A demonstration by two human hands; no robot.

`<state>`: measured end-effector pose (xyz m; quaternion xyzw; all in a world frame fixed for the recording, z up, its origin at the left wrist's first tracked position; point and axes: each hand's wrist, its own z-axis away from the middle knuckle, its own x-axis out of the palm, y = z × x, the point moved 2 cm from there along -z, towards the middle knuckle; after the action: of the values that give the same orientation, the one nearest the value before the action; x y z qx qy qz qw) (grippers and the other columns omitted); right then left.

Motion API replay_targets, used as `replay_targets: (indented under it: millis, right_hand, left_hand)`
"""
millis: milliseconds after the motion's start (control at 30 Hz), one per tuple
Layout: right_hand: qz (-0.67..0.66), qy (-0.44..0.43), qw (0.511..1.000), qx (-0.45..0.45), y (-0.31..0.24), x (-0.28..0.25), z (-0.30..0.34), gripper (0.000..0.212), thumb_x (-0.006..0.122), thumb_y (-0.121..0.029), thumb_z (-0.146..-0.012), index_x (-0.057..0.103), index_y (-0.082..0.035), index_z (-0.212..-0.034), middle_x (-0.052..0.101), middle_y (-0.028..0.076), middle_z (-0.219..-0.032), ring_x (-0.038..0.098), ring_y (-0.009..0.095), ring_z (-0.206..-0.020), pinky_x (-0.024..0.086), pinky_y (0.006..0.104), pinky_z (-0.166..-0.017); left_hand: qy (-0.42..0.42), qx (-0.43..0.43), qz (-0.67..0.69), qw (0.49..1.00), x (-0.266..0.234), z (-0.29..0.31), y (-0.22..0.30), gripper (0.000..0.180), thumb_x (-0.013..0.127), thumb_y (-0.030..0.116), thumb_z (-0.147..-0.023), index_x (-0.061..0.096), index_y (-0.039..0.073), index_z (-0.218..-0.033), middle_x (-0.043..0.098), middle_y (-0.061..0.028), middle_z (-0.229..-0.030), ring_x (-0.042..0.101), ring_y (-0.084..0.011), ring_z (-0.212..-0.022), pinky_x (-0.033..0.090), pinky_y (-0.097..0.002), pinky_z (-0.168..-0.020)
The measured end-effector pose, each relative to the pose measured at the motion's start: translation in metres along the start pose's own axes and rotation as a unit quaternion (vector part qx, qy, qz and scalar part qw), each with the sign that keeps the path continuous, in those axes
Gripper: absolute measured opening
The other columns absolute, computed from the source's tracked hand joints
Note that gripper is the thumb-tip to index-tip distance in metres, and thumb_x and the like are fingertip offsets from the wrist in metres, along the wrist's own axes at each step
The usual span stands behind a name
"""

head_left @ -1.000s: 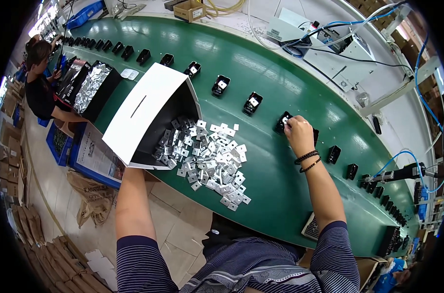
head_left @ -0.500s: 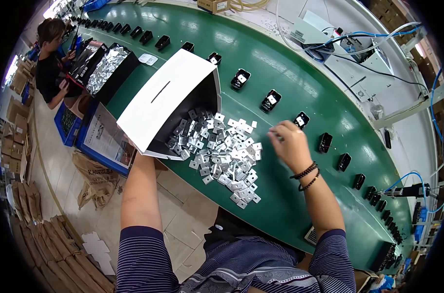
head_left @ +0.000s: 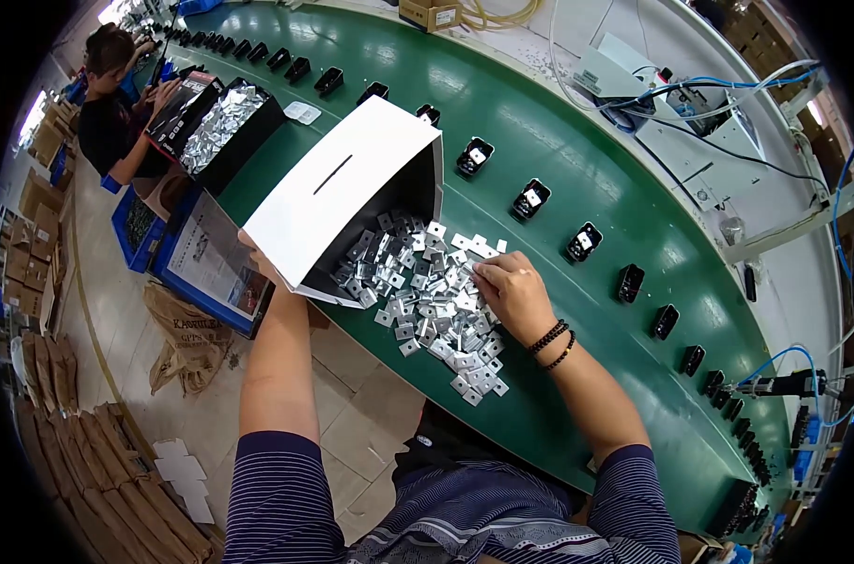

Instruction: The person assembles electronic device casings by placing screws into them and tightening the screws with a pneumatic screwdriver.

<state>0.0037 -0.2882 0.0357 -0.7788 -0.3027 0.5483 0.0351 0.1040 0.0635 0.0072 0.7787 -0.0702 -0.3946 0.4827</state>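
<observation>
A white cardboard box (head_left: 347, 174) with a dark inside lies tipped on the green worktable, its open side facing right. My left hand (head_left: 265, 263) grips the box by its lower left edge; most of the fingers are hidden behind it. From the opening spills a heap of small silvery metal plates (head_left: 436, 315) with holes. My right hand (head_left: 513, 293), with a beaded bracelet on its wrist, is at the heap's right edge, fingertips pinched together among the plates. Whatever they hold is hidden. Beyond it stands a black housing (head_left: 584, 242) with a plate inside.
A curved row of black housings, one of them an unfilled housing (head_left: 631, 283), runs along the green table (head_left: 577, 376). At the left are a black box of metal pieces (head_left: 225, 127), a blue bin (head_left: 136, 230) and a seated person (head_left: 117, 113). White equipment (head_left: 699, 141) with cables stands behind.
My right hand has moved left and down from beside the row of housings to the heap of plates, fingers now touching it. My left hand still holds the box; the view has shifted slightly.
</observation>
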Motion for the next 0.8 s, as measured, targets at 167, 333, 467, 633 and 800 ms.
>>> replay_targets:
  millis: [167,333,467,633,800]
  right_hand:
    - [0.000,0.033,0.999,0.010,-0.005,-0.024,0.007,0.026,0.078,-0.008,-0.083,0.075,-0.006,-0.109,0.072,0.005,-0.096,0.066,0.023,-0.087,0.054,0.0352,-0.077]
    - [0.016,0.039,0.997,0.059,0.006,-0.063,0.053,0.036,0.077,-0.007,-0.082,0.068,-0.005,-0.117,0.071,0.005,-0.095,0.066,0.024,-0.088,0.054,0.0360,-0.078]
    - [0.005,-0.027,0.997,0.067,0.033,-0.102,0.113,0.041,0.077,-0.006,-0.081,0.067,-0.005,-0.121,0.071,0.005,-0.094,0.067,0.024,-0.085,0.054,0.0345,-0.075]
    - [0.049,-0.080,0.995,-0.030,0.035,-0.133,0.135,0.038,0.078,-0.005,-0.081,0.068,-0.004,-0.117,0.071,0.005,-0.093,0.067,0.022,-0.079,0.054,0.0327,-0.072]
    - [0.077,-0.062,0.989,0.113,0.013,-0.131,0.155,0.027,0.076,-0.004,-0.082,0.069,-0.004,-0.108,0.069,0.007,-0.097,0.066,0.023,-0.079,0.053,0.0336,-0.073]
  left_hand:
    - [-0.015,0.010,0.000,1.000,0.019,-0.010,-0.033,0.081,0.067,0.063,-0.091,0.033,0.012,-0.145,0.057,-0.0230,-0.134,0.068,-0.0424,-0.113,0.060,-0.0576,-0.084]
    - [-0.363,0.035,0.413,0.835,0.063,-0.048,-0.104,0.073,0.043,0.062,-0.102,0.032,0.015,-0.156,0.045,-0.0175,-0.153,0.050,-0.0394,-0.135,0.042,-0.0595,-0.105]
    - [-0.583,0.006,0.699,0.414,0.070,-0.071,-0.142,0.069,0.022,0.060,-0.110,0.030,0.017,-0.164,0.033,-0.0112,-0.167,0.034,-0.0350,-0.152,0.025,-0.0591,-0.124]
    - [-0.526,-0.111,0.697,0.474,0.079,-0.062,-0.112,0.071,0.025,0.064,-0.107,0.029,0.021,-0.164,0.031,-0.0072,-0.169,0.030,-0.0326,-0.155,0.021,-0.0609,-0.124]
    - [-0.357,-0.245,0.634,0.641,0.087,-0.058,-0.108,0.073,0.028,0.067,-0.105,0.030,0.024,-0.164,0.030,-0.0050,-0.170,0.028,-0.0320,-0.156,0.019,-0.0642,-0.123]
